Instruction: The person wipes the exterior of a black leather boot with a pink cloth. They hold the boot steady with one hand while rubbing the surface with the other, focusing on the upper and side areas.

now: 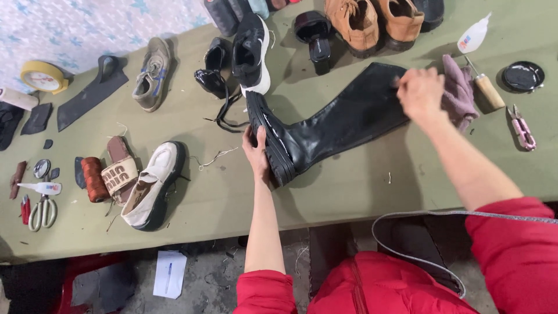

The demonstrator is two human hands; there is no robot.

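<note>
The tall black boot [331, 125] is lying on its side in the middle of the green table [360, 186], with the thick sole pointing to the left and the long shaft reaching far and to the right. The left hand [256, 154] is pressing against the sole, the fingers spread flat on it and the thumb up over the edge, so it is steadying the boot more than clasping it. The right hand [419, 93] is resting on the top end of the shaft and is closed on a purple cloth [459, 93], which is hanging out on its right side.

Just right of the cloth, a wooden-handled awl [483, 87] is lying, and farther right a round black tin lid [523, 76] and small pink snips [523, 131]. A white glue bottle [474, 35] is standing behind them. Far from the boot, a black sneaker with a white sole [251, 52] and a pair of tan shoes [375, 20] are sitting. On the left, a cream loafer [152, 186], a spool of rust-coloured thread [93, 179] and scissors [42, 212] are lying near the table's near edge.
</note>
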